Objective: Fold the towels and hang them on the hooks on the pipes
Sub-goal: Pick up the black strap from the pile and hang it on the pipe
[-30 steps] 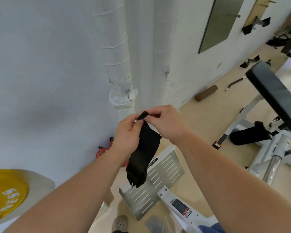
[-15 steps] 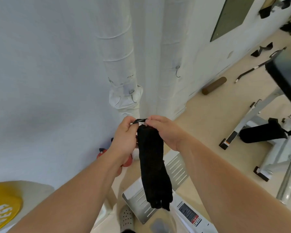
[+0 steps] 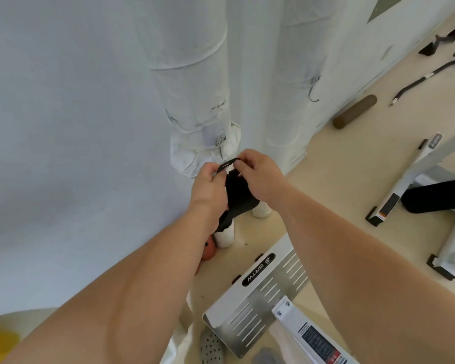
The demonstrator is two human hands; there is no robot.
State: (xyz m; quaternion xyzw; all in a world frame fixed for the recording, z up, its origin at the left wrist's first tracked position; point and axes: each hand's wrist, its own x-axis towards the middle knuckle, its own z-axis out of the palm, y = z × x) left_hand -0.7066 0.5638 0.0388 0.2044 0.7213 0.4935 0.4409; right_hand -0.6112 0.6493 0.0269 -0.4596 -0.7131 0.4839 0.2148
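A folded black towel point(image 3: 238, 198) hangs between my two hands. My left hand point(image 3: 208, 187) and my right hand point(image 3: 258, 174) each pinch an end of its thin hanging loop point(image 3: 227, 164), stretched flat between them. The loop sits just below a small metal hook point(image 3: 221, 143) on the left white wrapped pipe point(image 3: 189, 74). A second hook point(image 3: 313, 90) hangs bare on the right pipe point(image 3: 292, 74). The towel's lower part is hidden behind my left wrist.
A perforated metal footplate point(image 3: 260, 292) of a gym machine lies on the floor below my arms. A white bench frame point(image 3: 410, 177) with a black pad stands at right. A brown roller point(image 3: 355, 111) and black cable handles lie by the wall. A red object point(image 3: 209, 252) sits by the pipe bases.
My hands have moved up and toward the left pipe's hook with the towel. The loop is now pulled straight between my fingers, and the towel hangs shorter, bunched behind my left hand.
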